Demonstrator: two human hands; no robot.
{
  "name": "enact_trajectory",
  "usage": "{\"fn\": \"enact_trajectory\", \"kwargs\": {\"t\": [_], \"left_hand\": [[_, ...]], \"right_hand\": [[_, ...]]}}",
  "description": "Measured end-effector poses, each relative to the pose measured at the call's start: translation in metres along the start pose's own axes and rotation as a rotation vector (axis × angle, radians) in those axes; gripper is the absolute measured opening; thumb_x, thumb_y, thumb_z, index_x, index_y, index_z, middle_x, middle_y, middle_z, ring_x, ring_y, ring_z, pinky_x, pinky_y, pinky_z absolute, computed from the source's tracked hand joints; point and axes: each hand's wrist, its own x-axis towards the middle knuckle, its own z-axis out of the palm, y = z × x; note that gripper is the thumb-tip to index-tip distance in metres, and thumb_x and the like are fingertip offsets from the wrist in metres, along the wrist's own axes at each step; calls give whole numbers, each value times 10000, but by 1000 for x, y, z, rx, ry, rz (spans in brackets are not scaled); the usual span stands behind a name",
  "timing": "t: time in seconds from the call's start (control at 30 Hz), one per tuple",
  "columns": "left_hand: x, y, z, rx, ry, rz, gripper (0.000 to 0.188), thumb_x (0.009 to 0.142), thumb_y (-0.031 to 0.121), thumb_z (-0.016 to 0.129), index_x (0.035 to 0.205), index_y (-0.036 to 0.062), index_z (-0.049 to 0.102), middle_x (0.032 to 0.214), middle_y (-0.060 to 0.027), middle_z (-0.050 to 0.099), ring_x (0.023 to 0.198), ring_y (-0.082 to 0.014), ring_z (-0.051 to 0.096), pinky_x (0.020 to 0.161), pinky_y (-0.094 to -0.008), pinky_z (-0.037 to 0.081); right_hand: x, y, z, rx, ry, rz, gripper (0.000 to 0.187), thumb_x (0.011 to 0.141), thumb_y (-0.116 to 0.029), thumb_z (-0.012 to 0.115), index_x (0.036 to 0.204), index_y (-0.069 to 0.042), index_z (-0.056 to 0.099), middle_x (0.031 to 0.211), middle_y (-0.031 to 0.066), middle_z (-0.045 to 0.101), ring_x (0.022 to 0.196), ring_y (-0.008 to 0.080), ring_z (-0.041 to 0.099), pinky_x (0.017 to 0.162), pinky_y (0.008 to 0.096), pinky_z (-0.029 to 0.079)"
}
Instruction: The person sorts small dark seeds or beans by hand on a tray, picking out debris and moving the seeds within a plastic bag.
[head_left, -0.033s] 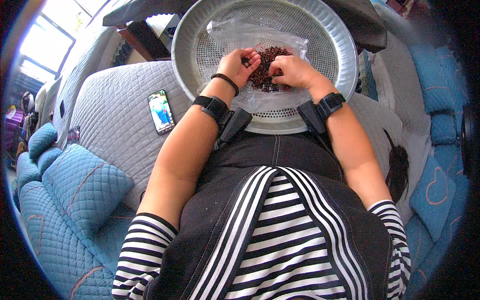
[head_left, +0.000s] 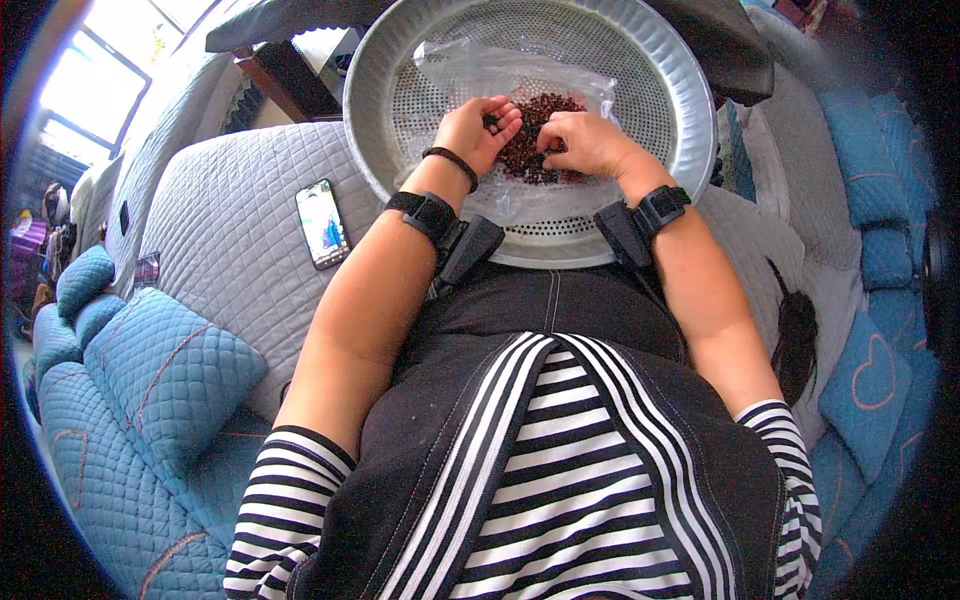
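Observation:
A pile of small dark red-brown grains (head_left: 530, 155), too small to name for certain, lies on a clear plastic bag (head_left: 575, 85). The bag is spread inside a large round metal tray with a perforated bottom (head_left: 690, 130). My left hand (head_left: 480, 132), palm turned up, curls its fingers around a few dark grains at the pile's left side. On the pile's right edge my right hand (head_left: 580, 143) has thumb and fingers pinched together, and what is between them is hidden. A dark bracelet (head_left: 455, 165) circles the left wrist. Black strapped devices are on both wrists.
The tray's near rim meets my lap. A phone (head_left: 322, 225) with a lit screen lies left on the grey quilted cover (head_left: 230, 190). Blue cushions (head_left: 165, 370) stand on both sides. A dark hair-like bundle (head_left: 797, 335) is at the right, dark furniture (head_left: 290, 25) beyond the tray.
The picture on the phone screen differs. Both hands, the grains and the tray show no visible movement.

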Motion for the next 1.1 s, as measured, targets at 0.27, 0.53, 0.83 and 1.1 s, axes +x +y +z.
{"fn": "enact_trajectory", "kwargs": {"t": [0.27,0.53,0.83,1.1], "left_hand": [[0,0,1,-2,6,-22,178,858,72,400,932,-64,487,840,-140,527,772,-243,553,734,-336,508],[1,0,0,7,12,-33,173,867,81,404,913,-55,501,831,-138,545,775,-242,560,751,-345,507],[-1,-2,3,4,-53,-58,197,868,83,383,929,-75,483,862,-165,543,848,-285,561,821,-386,492],[0,-3,4,59,-258,-182,253,887,96,339,967,-111,460,952,-215,538,924,-306,552,874,-393,466]], "right_hand": [[0,-3,5,-17,17,-19,204,654,-194,667,832,-103,629,850,97,576,850,276,566,763,366,453],[2,3,5,34,157,-16,123,688,-180,643,760,-82,620,808,110,574,807,286,568,720,376,452],[7,4,5,95,587,-19,133,753,-183,597,775,-52,610,797,113,573,762,297,566,666,362,457],[9,-5,-1,234,610,-182,135,752,-170,610,797,-44,628,797,108,592,740,263,580,671,330,462]]}}
